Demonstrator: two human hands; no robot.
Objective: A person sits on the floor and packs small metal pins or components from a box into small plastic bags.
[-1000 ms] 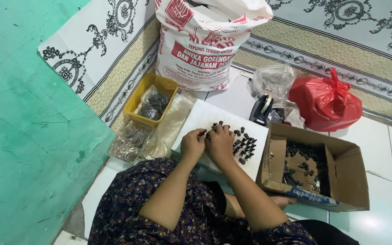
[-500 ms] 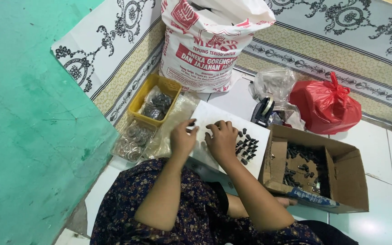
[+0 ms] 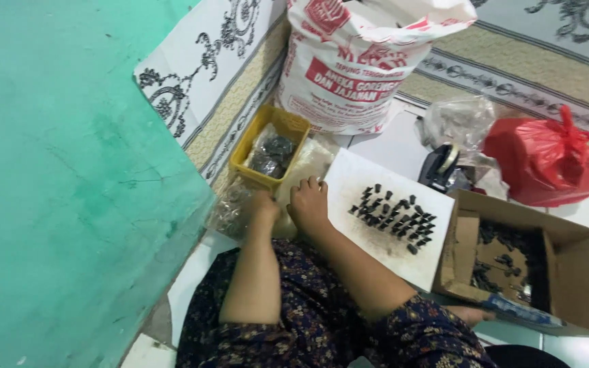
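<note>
My left hand (image 3: 264,203) rests on a crumpled clear plastic bag (image 3: 230,208) beside the green wall, its fingers hidden under the hand. My right hand (image 3: 310,203) lies right next to it, fingers curled down onto a pale clear plastic bag (image 3: 306,162) at the left edge of a white board (image 3: 356,178). On that board sits a cluster of several small black parts (image 3: 393,217), to the right of my right hand and apart from it. A yellow tray (image 3: 288,124) with bagged dark parts stands just beyond both hands.
A green wall panel (image 3: 69,177) fills the left. A large white printed sack (image 3: 359,61) stands at the back. A red plastic bag (image 3: 547,160), a tape dispenser (image 3: 440,167) and an open cardboard box (image 3: 574,286) of dark parts lie right. The floor is white tile with patterned mats.
Both hands moved left, off the pile of black parts, to the plastic bags at the board's left edge. The camera view shifted closer and to the right.
</note>
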